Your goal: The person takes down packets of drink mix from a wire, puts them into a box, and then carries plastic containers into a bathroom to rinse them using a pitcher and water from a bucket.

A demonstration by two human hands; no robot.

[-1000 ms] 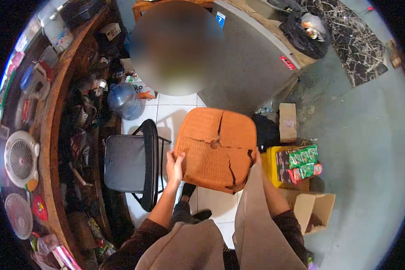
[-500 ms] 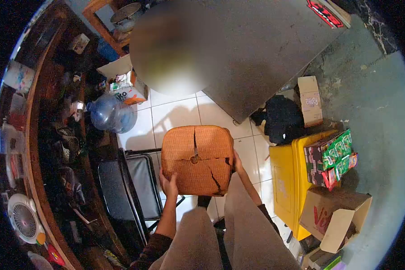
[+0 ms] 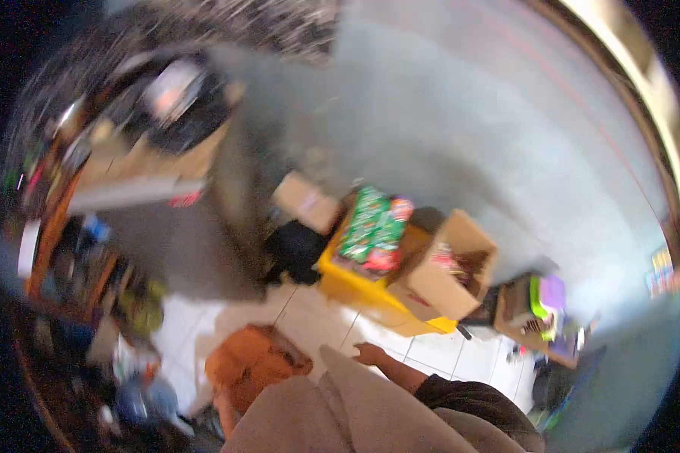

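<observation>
White tiled floor (image 3: 317,317), blurred green-labelled packets (image 3: 370,226), print unreadable, on yellow bin (image 3: 347,283).

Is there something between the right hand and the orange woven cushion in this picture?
Nothing solid is visible between them. The right hand is apart from the orange cushion, with only white floor tiles in the gap. The picture is blurred, so small things could be missed.

bare white tiles (image 3: 310,317), yellow bin (image 3: 347,285), open carton (image 3: 442,283) crowding right
</observation>
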